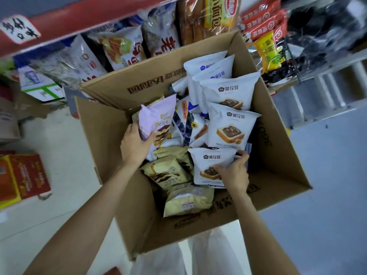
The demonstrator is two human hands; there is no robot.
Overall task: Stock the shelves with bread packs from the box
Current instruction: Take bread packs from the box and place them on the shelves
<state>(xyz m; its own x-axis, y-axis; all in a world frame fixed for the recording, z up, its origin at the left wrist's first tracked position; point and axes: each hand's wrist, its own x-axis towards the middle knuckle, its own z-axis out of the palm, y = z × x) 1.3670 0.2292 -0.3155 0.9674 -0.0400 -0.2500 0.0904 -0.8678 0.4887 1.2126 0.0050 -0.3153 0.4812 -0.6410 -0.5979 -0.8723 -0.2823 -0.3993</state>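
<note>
An open cardboard box (278,155) stands on the floor, full of bread packs. My left hand (135,145) grips a pink-purple bread pack (156,116) at the box's left side, lifted slightly above the others. My right hand (234,171) holds the nearest white bread pack (210,161) by its right edge and lower corner. More white packs (232,126) stand in a row behind it toward the far right corner. Yellow packs (188,201) lie at the near side of the box.
A shelf (83,20) with a red edge runs along the top, holding bagged bread and snacks (123,48). Red and yellow cartons (23,175) sit on the floor at the left. A hanging snack rack (266,36) and a metal ladder (327,92) stand at the right.
</note>
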